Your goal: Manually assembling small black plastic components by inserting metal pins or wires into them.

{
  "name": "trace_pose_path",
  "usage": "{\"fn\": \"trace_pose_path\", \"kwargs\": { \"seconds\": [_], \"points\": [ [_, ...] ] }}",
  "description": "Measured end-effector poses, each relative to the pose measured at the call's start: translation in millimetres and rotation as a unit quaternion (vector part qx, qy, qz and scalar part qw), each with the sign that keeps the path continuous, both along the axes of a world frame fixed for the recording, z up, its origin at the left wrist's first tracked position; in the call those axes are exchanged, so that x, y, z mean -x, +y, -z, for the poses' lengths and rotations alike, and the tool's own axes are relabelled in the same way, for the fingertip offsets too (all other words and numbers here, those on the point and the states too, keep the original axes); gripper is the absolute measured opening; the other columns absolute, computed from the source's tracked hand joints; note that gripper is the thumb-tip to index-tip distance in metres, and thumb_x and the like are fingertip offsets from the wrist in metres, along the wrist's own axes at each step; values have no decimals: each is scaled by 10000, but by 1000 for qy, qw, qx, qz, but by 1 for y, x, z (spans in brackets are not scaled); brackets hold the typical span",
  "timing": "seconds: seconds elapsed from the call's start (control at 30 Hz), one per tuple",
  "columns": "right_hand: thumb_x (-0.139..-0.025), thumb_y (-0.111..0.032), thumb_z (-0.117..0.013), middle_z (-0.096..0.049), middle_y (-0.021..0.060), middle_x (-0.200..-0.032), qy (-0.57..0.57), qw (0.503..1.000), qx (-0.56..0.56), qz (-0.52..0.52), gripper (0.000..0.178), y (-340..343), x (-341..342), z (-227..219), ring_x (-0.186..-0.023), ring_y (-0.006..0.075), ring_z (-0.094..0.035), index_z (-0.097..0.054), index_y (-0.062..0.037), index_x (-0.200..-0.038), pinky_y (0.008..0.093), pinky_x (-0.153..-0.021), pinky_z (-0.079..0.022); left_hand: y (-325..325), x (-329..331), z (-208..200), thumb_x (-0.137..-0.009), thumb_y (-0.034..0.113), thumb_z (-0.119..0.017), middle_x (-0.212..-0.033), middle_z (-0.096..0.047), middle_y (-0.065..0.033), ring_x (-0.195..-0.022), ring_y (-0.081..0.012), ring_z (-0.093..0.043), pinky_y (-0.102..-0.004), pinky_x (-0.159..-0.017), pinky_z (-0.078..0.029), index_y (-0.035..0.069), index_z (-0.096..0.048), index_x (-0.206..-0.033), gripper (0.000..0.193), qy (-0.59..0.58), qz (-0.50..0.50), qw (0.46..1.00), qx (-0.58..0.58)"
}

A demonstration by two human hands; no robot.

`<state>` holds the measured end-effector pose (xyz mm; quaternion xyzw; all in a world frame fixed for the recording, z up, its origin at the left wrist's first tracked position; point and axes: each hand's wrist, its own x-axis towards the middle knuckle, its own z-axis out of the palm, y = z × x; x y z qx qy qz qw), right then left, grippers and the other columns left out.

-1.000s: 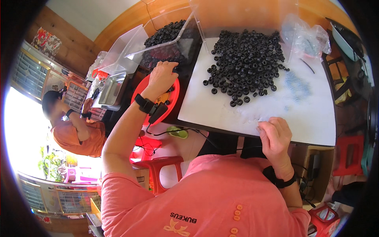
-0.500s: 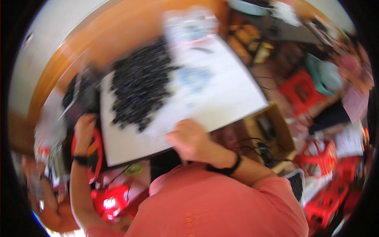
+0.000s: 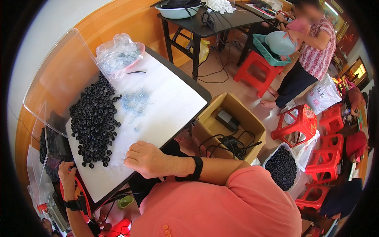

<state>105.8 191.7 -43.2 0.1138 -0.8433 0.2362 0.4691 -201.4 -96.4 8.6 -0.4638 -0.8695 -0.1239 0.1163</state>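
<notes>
On the white-topped table [image 3: 169,98] lies a heap of small black ring-shaped pieces [image 3: 94,118]. To its right are scattered tiny pale-blue clear pieces [image 3: 136,103]. My right hand [image 3: 146,160] is closed at the near table edge, its fingers curled under, so what they hold, if anything, is hidden. My left hand [image 3: 67,176] is at the table's left side, by the rim of a red round container [image 3: 81,189]. Its fingers are bent together around something small and dark that I cannot make out.
A clear upright panel [image 3: 59,79] borders the table's left. At the back sits a pink basin with a clear plastic bag [image 3: 120,55]. An open cardboard box [image 3: 246,118] with cables, a tub of black pieces [image 3: 281,168] and red stools [image 3: 296,125] are right. Another person [image 3: 316,51] holds a pale-blue bowl.
The view has swung right, so the table appears farther left and the room at right shows more. The picture is sharper. Both hands stay near the table's edge, closed.
</notes>
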Motion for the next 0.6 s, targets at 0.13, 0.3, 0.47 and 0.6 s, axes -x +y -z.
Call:
{"fn": "trace_pose_path", "kwargs": {
  "seconds": [0.13, 0.3, 0.47, 0.6],
  "points": [
    [-720, -77, -646, -519, 38, -784, -8, 1000, 1, -2, 127, -1, 0, -1, -753, 223, -535, -571, -68, -822, 338, -662, -425, -3, 5, 3, -673, -25, -655, -823, -569, -126, -851, -334, -563, -426, -756, -438, 13, -625, -866, 199, -17, 8, 1000, -10],
    [-734, -82, -648, -531, 42, -790, -12, 1000, -1, -4, 117, 0, 0, 1, -762, 229, -548, -574, -66, -824, 341, -678, -438, -6, 9, 5, -682, -22, -585, -871, -552, -124, -892, -336, -552, -435, -786, -428, 22, -606, -909, 232, -51, 8, 999, 6],
    [-741, -83, -650, -532, 44, -787, -20, 1000, 1, 1, 112, 1, -2, 0, -765, 231, -550, -575, -65, -822, 342, -685, -443, 1, -7, 4, -692, -5, -567, -969, -532, -118, -991, -326, -528, -447, -865, -395, 43, -585, -983, 295, -17, 7, 1000, 19],
    [-733, -85, -643, -531, 45, -782, -17, 1000, 1, 0, 110, 0, 0, 0, -765, 235, -552, -573, -66, -816, 347, -689, -447, 8, -15, -1, -694, 11, -603, -931, -535, -117, -937, -320, -550, -425, -831, -424, 41, -592, -958, 266, 0, -5, 1000, 20]
  ]
}}
